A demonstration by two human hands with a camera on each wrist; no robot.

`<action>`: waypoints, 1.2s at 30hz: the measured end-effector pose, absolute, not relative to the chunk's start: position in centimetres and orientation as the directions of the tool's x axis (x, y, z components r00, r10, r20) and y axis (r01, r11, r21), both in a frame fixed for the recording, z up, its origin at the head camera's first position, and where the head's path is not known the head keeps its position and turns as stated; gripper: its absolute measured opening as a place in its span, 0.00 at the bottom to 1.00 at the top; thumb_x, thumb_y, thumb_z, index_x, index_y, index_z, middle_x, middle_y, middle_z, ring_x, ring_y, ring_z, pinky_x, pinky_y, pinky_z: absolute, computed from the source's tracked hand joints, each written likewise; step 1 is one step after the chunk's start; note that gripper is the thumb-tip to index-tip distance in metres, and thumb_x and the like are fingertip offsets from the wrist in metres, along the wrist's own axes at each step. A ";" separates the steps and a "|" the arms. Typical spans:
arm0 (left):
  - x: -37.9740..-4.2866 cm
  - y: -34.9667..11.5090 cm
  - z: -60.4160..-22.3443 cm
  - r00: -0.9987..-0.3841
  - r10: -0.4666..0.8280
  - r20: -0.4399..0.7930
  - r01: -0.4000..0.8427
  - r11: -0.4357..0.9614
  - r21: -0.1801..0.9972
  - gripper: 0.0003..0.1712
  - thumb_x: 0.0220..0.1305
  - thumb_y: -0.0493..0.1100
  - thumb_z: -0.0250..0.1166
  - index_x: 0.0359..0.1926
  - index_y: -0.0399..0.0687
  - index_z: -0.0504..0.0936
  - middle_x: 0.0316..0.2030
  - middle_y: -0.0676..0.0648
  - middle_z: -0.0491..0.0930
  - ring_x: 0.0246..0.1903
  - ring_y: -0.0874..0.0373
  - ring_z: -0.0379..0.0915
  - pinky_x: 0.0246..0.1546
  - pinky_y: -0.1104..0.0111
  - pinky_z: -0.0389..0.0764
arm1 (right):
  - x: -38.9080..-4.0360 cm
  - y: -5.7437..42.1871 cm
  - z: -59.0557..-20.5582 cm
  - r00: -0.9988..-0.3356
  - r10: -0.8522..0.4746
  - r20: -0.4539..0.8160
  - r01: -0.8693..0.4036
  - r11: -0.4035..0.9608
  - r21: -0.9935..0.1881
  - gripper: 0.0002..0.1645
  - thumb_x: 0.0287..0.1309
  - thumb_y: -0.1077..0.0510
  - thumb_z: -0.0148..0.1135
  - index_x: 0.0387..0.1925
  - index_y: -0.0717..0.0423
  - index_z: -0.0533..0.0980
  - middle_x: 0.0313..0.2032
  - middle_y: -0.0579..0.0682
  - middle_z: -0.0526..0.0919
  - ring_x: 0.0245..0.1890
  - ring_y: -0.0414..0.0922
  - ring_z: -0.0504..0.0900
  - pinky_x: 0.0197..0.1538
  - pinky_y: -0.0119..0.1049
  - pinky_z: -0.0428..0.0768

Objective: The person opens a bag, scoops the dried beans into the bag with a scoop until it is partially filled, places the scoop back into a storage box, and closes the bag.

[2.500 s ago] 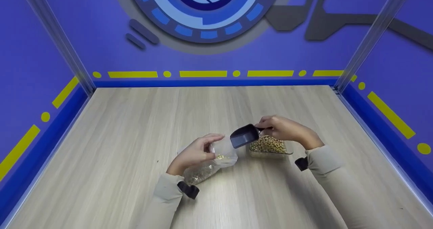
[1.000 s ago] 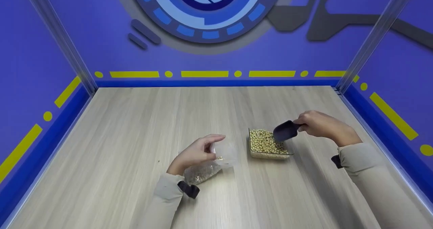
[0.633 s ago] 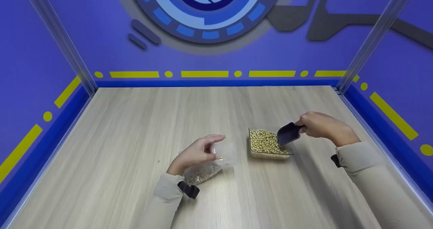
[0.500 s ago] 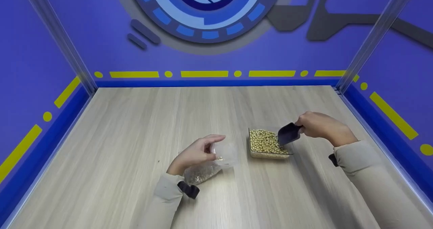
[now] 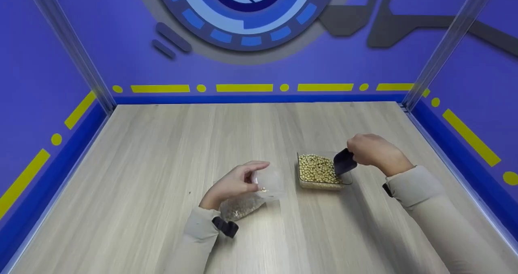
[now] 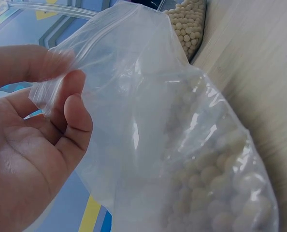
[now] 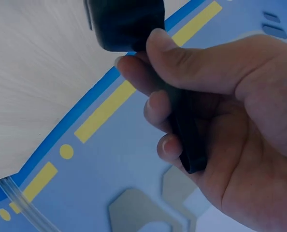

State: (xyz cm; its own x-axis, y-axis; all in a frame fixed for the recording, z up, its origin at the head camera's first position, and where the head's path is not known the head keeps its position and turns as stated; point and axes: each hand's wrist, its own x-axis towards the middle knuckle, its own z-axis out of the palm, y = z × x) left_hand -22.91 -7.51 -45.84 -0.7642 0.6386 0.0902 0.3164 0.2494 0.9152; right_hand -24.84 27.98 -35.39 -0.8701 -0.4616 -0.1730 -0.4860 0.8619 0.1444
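A clear zip bag [image 5: 243, 207] partly filled with round pale beans lies on the table, its mouth raised and spread. My left hand [image 5: 232, 185] pinches the zip edge of that mouth between thumb and fingers, plain in the left wrist view, where the bag [image 6: 143, 116] fills the middle. To its right stands a clear rectangular container [image 5: 323, 187] of yellowish beans [image 5: 315, 168]. My right hand [image 5: 374, 150] grips a black scoop [image 5: 343, 162] by its handle, fingers wrapped round it in the right wrist view. The scoop's blade dips into the beans at the container's right side.
The wood-grain table [image 5: 182, 144] runs back to a blue panel wall [image 5: 121, 71] with yellow dashes. Similar blue side walls rise at left and right, with metal posts in the corners. The bag and container stand a short gap apart.
My right hand went right from near the bag's mouth to the container's far side. The scoop entered the beans there and now tilts more steeply. My left hand stays put.
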 end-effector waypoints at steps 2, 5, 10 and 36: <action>-22.9 -7.5 -45.8 -0.764 0.639 0.091 0.318 0.250 0.914 0.36 0.54 0.28 0.59 0.68 0.37 0.66 0.67 0.39 0.64 0.28 0.62 0.59 0.26 0.76 0.64 | -24.9 27.8 -35.4 -0.873 -0.452 -0.184 -0.478 0.867 0.136 0.11 0.47 0.72 0.60 0.17 0.58 0.74 0.17 0.50 0.73 0.19 0.42 0.61 0.25 0.36 0.62; -22.8 -7.5 -45.7 -0.762 0.641 0.093 0.322 0.251 0.913 0.36 0.54 0.28 0.59 0.68 0.37 0.66 0.67 0.39 0.65 0.28 0.62 0.59 0.27 0.76 0.64 | -25.1 27.9 -35.6 -0.862 -0.472 -0.184 -0.496 0.861 0.114 0.13 0.46 0.73 0.60 0.15 0.57 0.73 0.16 0.48 0.71 0.19 0.42 0.59 0.25 0.35 0.60; -22.8 -7.5 -45.7 -0.764 0.639 0.090 0.320 0.252 0.913 0.36 0.54 0.29 0.59 0.68 0.37 0.66 0.67 0.39 0.65 0.28 0.62 0.59 0.27 0.76 0.64 | -25.5 27.8 -36.0 -0.835 -0.519 -0.179 -0.540 0.836 0.097 0.12 0.44 0.73 0.62 0.15 0.57 0.74 0.15 0.47 0.71 0.19 0.41 0.58 0.24 0.33 0.58; -22.8 -7.4 -45.8 -0.770 0.633 0.081 0.304 0.252 0.919 0.37 0.53 0.28 0.59 0.67 0.37 0.66 0.67 0.39 0.64 0.29 0.61 0.59 0.29 0.76 0.66 | -27.6 31.5 -40.0 -0.844 -0.495 -0.205 -0.432 0.855 -0.287 0.10 0.53 0.66 0.66 0.39 0.62 0.81 0.37 0.55 0.84 0.35 0.47 0.79 0.39 0.45 0.78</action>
State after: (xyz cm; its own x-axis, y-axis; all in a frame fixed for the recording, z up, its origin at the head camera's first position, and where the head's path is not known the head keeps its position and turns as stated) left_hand -22.77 -7.40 -45.80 -0.7698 0.6331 0.0813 0.3042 0.2519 0.9187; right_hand -27.58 31.48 -40.00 -0.8444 -0.4951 -0.2047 -0.4317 0.8551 -0.2872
